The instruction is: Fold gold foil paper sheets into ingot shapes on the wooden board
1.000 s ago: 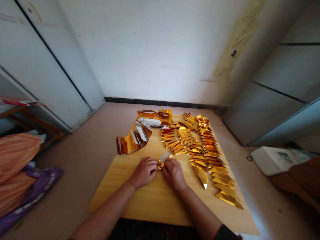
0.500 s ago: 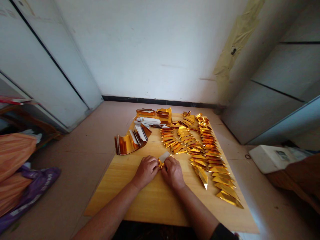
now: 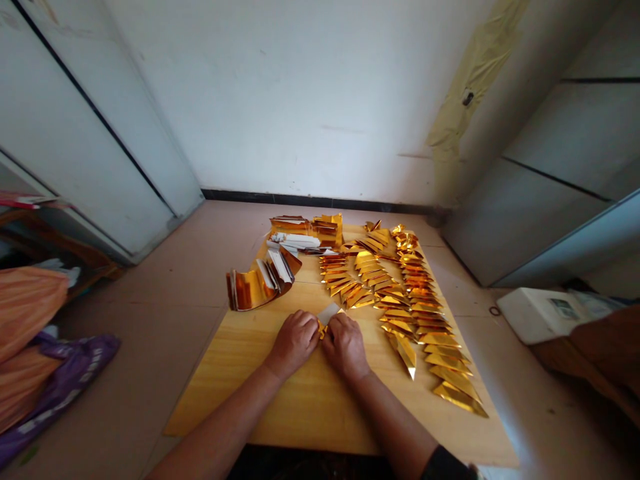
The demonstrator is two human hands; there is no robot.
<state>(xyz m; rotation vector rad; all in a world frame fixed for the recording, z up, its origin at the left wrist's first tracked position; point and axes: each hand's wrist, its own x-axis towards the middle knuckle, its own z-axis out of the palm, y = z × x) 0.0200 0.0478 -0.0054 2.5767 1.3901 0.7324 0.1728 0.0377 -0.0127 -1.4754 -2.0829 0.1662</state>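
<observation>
**Two hands folding foil on a wooden board, seen from above.** A small foil piece [image 3: 327,313] sits between the left hand [image 3: 295,343] and the right hand [image 3: 345,347], just above the near middle of a pale wooden board [image 3: 225,407]. Its upper part shows a plain white reverse, angled up and away from the person. Its lower part shows a creased, mirror-bright gold face, mostly hidden by the fingers. Both hands are closed on the piece, knuckles raised and fingers curled inward, pinching it from either side. The hands nearly meet at the piece, and the heels of both palms sit low over the board.

Folded triangles [image 3: 440,363] of the same gold foil lie in overlapping rows to the right of the hands, running from the near right of the board to its far end. The nearest tips lie just beside the right hand. A curled bundle of foil strips [image 3: 253,291], gold outside and white at the cut ends, stands left of the rows. Flat white-backed strips [image 3: 295,241] and a stack of gold strips [image 3: 327,230] occupy the far end.

Beyond the board's left edge, on the floor, are an orange bag [image 3: 25,313] and a purple bag [image 3: 60,387].
</observation>
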